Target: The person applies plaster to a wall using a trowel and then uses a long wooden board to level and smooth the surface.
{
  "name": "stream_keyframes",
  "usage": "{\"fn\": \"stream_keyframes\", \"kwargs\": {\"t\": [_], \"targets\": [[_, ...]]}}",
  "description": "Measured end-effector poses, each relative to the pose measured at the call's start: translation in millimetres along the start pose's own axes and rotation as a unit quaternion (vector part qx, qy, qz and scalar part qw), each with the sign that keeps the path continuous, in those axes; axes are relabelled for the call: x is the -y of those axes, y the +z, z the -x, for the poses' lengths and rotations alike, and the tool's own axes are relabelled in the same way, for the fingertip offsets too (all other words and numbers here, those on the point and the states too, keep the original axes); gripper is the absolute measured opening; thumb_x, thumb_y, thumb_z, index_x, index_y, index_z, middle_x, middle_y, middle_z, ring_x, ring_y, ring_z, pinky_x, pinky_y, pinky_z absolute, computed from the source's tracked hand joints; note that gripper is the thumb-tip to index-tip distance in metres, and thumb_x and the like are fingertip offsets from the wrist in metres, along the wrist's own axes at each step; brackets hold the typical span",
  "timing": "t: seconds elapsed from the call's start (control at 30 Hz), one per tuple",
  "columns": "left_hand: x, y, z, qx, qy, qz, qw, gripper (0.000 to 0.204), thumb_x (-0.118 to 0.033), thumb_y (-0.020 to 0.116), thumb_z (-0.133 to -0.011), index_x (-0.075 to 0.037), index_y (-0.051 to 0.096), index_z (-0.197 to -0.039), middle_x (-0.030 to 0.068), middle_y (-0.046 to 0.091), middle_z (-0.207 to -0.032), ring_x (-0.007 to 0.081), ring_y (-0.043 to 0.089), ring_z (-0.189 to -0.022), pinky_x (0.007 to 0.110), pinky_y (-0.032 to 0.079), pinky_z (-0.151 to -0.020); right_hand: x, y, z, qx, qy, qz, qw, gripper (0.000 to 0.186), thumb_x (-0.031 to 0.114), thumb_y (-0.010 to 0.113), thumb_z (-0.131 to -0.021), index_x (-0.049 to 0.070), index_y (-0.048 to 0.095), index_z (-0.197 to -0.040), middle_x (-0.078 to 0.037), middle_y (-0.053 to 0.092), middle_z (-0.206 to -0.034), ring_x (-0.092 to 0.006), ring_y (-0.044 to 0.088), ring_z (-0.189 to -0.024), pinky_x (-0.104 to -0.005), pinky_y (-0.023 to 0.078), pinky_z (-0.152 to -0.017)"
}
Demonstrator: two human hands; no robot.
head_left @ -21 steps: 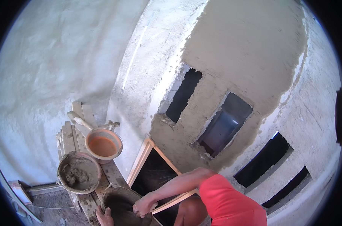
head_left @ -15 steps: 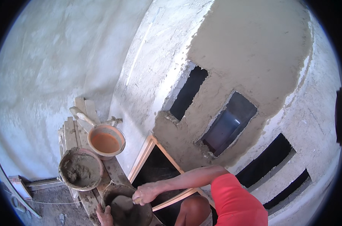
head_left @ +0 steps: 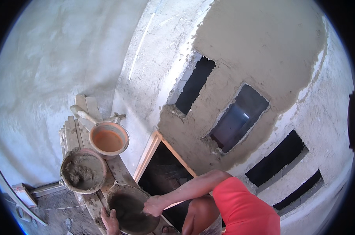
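Below the middle of the view stands a dark bucket [head_left: 122,190] with wet grey mortar [head_left: 132,213] inside. My left hand [head_left: 110,222] grips its left side, thumb by the rim and fingers outside. Over the right rim, my right hand [head_left: 154,205] is closed on a trowel handle, mostly hidden by the fingers. The trowel's blade is down in the bucket and blends with the mortar. To the left, a second bucket [head_left: 103,178] holds thicker, lumpy mortar. Behind it, an orange-brown bucket [head_left: 124,148] contains reddish-brown liquid, and a brush-like handled tool [head_left: 86,116] leans at its far side.
All the buckets rest on a wooden plank platform [head_left: 117,168]. A wooden frame [head_left: 175,154] stands against the wall ahead. That wall has wet plaster [head_left: 259,43] around dark rectangular openings [head_left: 196,84]. Low at the left lies dirt ground [head_left: 60,203] with debris.
The trowel blade, plain to see before, has sunk into the mortar as my right hand moved slightly right. The view has shifted a little; my left hand stays at the bucket.
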State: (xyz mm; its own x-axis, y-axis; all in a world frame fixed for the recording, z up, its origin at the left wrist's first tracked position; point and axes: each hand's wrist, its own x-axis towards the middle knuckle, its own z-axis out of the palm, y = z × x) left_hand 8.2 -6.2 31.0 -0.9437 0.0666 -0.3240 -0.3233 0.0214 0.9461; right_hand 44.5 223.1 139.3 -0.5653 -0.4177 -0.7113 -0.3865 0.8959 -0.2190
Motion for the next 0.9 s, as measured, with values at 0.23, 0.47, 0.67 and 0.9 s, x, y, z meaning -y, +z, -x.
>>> {"fn": "stream_keyframes", "kwargs": {"t": [0.23,0.47,0.67,0.9], "targets": [[-2,1,-3,0.091,0.021,0.073,0.993,0.035,-0.001,0.056,-0.089,0.003,0.049,-0.123,0.0124,0.059,-0.113,0.0196,0.055,-0.102,0.034,0.044,-0.092,-28,-29,-4,-0.183,0.017,0.13,0.974,0.015,0.011,0.058,-0.077,0.001,0.065,-0.085,-0.017,0.067,-0.071,-0.0348,0.07,-0.07,-0.0448,0.056,-0.059],[-42,5,18,0.054,0.003,-0.066,0.996,0.053,-0.02,0.066,-0.089,0.006,0.048,-0.132,0.0229,0.058,-0.125,0.0323,0.056,-0.112,0.042,0.043,-0.098,-3,14,-8,0.002,-0.045,0.138,0.989,0.018,0.014,0.062,-0.074,0.0,0.069,-0.083,-0.019,0.071,-0.089,-0.0342,0.07,-0.084,-0.0446,0.057,-0.067],[-44,9,21,0.022,-0.008,-0.026,0.999,0.054,-0.023,0.068,-0.089,0.006,0.052,-0.131,0.0256,0.059,-0.127,0.036,0.057,-0.114,0.043,0.044,-0.097,1,-26,1,-0.001,-0.004,-0.094,0.996,0.023,0.013,0.059,-0.073,-0.005,0.066,-0.087,-0.022,0.069,-0.084,-0.033,0.071,-0.081,-0.0442,0.057,-0.066],[-44,4,19,0.041,-0.004,-0.038,0.998,0.052,-0.02,0.068,-0.089,0.006,0.052,-0.132,0.0224,0.061,-0.124,0.0321,0.058,-0.11,0.041,0.046,-0.094,-14,-7,-7,-0.091,0.061,0.111,0.988,0.02,0.016,0.063,-0.073,0.001,0.069,-0.086,-0.019,0.071,-0.085,-0.033,0.071,-0.083,-0.0432,0.058,-0.067]]}}
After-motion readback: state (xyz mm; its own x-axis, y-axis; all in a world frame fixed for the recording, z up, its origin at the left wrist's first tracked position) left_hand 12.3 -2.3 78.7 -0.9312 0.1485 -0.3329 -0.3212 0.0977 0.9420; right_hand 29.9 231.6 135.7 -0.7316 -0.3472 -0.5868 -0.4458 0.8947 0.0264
